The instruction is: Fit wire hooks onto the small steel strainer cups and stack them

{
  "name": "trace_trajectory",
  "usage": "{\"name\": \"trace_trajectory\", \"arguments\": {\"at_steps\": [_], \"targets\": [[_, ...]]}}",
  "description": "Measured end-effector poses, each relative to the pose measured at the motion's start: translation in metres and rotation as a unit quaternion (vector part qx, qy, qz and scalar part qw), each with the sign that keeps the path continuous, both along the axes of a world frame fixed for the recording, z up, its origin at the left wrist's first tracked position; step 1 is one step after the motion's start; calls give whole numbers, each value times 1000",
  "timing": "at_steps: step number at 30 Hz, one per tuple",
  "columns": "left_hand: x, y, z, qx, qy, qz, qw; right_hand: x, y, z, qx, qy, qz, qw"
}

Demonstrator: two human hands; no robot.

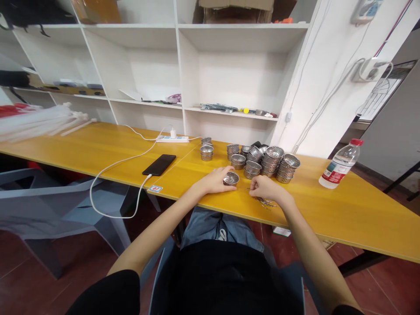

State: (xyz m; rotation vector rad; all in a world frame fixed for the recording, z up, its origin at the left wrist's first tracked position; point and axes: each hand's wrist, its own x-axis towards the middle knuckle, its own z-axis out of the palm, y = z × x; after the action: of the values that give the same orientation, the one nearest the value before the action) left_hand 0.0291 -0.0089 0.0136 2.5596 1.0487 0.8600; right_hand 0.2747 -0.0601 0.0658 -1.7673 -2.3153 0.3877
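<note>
My left hand (218, 180) is curved around a small perforated metal cup (231, 178) on the table, thumb at its near side and fingers at its far side. To the right of it, my right hand (262, 188) is closed in a pinch. Something thin seems to stick out at its fingertips, too small to make out. Under that hand lies a small pile of thin metal wire pieces (267, 203), partly hidden. Just beyond my hands stand several more perforated cups, some in stacks, such as the tall stack (271, 162) and another stack (288, 168) beside it.
A short stack of cups (206, 153) stands farther left. On the yellow table (328, 218) are a black phone (159, 164) with a white charging cable (98, 175), a power strip (173, 139) and a plastic bottle (341, 165). White shelves (229, 39) rise behind. A grey-blue chair (82, 210) stands at left.
</note>
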Motion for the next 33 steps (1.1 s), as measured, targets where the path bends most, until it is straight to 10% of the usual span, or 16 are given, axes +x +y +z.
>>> {"name": "trace_trajectory", "arguments": {"at_steps": [12,18,33], "targets": [[-1,2,2,-17,-59,-21,998,-12,-3,16,40,262,84,961],[-8,10,2,-7,-98,19,995,-49,41,36,61,325,143,933],[-10,9,5,70,-43,36,996,-51,61,-4,-47,588,76,804]]}}
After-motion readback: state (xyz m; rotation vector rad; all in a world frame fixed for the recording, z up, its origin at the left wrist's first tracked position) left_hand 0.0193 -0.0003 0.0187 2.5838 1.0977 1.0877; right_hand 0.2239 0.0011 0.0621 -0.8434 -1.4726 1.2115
